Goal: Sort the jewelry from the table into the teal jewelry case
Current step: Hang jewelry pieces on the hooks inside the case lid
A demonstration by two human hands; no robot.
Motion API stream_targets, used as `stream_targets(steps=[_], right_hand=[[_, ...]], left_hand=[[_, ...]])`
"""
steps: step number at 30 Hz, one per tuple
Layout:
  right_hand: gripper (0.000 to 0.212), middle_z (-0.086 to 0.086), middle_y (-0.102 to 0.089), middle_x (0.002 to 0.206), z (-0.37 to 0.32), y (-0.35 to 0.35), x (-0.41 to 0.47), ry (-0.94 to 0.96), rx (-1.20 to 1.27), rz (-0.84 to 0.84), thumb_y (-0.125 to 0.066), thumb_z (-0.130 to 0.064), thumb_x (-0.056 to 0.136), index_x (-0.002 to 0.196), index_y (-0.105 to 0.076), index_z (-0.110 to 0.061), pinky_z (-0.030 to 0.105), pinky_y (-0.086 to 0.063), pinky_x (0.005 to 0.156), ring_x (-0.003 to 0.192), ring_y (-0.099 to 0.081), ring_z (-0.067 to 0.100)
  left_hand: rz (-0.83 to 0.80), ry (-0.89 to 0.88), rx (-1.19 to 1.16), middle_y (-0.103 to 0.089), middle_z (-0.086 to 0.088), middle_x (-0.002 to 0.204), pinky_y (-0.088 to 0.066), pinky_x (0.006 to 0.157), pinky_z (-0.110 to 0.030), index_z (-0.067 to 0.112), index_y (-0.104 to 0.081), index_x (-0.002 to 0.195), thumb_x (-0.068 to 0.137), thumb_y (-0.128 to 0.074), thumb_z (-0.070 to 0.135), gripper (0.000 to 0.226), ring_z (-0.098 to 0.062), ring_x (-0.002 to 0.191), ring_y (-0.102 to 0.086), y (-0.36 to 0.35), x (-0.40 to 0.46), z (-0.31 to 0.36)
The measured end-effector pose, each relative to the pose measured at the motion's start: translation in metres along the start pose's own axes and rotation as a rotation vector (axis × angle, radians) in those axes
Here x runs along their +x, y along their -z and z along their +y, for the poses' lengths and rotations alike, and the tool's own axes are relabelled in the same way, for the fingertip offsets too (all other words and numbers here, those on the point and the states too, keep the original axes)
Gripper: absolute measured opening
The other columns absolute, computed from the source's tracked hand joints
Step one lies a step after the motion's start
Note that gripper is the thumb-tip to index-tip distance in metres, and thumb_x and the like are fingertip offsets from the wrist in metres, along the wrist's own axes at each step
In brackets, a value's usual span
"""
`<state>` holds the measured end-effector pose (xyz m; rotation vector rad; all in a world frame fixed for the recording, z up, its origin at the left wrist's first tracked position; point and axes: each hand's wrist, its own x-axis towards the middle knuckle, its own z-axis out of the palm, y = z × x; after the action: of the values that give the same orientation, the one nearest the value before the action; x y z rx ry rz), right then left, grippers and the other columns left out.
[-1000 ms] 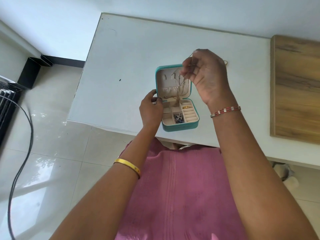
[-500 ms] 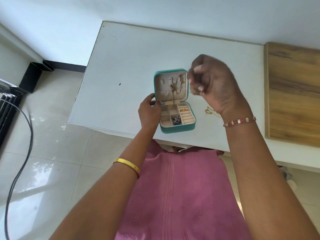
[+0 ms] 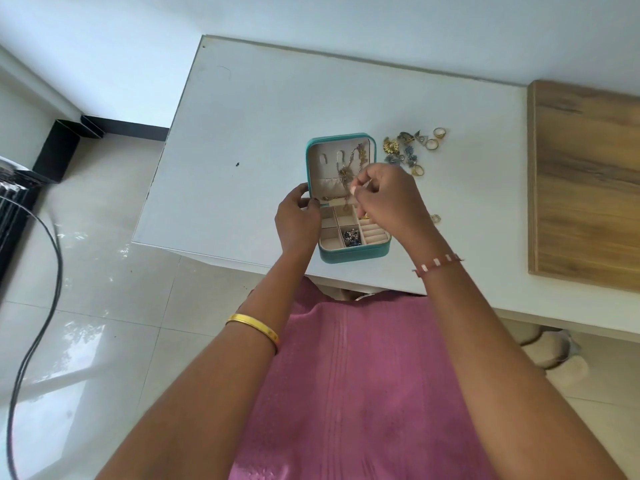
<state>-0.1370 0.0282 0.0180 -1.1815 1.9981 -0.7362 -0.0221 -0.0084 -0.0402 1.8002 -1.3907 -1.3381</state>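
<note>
- Now the right hand (image 3: 388, 199) pinches a thin gold chain (image 3: 349, 168) in front of the open lid of the case (image 3: 353, 252); the left hand (image 3: 298, 220) grips the case's left edge at the hinge
- Best, I judge, to keep the left hand steady, lower the chain slowly and tuck its loose end into the lid pocket (image 3: 329, 187) so it does not tangle
- The chain hangs along the lid, long axis running from the lid's far edge towards the hinge
- The case sits near the table (image 3: 242, 133) front edge, long axis pointing away from the person, lid at the far end
- More jewelry, a loose pile (image 3: 412, 148), lies just right of the lid
</note>
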Motion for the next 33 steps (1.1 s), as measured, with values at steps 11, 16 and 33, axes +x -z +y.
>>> stream_targets(steps=[11,16,33], right_hand=[[0.013,0.006,-0.070,0.094,0.002,-0.031,0.038,0.039,-0.193,0.302,-0.060,-0.020,0.087,0.093,-0.066,-0.010,0.020,-0.039,0.064,0.090,-0.064,0.022],[0.015,0.007,-0.070,0.095,-0.002,-0.036,0.040,-0.039,-0.228,0.354,-0.060,-0.021,0.087,0.092,-0.067,-0.009,0.023,-0.039,0.064,0.090,-0.064,0.024],[0.011,-0.005,-0.056,0.064,-0.013,-0.045,0.043,-0.027,0.184,0.517,-0.061,-0.009,0.077,0.079,-0.071,-0.007,0.015,-0.034,0.049,0.060,-0.051,0.010]], left_hand=[[0.013,-0.006,-0.028,-0.061,0.003,0.086,-0.041,0.065,-0.016,0.017,-0.061,0.118,0.090,-0.048,0.004,0.034,-0.012,0.077,-0.054,-0.001,-0.001,-0.001],[0.023,-0.020,-0.028,-0.061,0.003,0.083,-0.041,0.061,-0.012,0.017,-0.064,0.113,0.087,-0.046,-0.002,0.036,-0.013,0.074,-0.054,-0.001,-0.003,0.000],[0.051,-0.030,-0.065,-0.059,0.002,0.088,-0.043,0.066,-0.018,0.017,-0.062,0.116,0.088,-0.049,0.001,0.035,-0.010,0.074,-0.054,-0.001,-0.008,0.001]])
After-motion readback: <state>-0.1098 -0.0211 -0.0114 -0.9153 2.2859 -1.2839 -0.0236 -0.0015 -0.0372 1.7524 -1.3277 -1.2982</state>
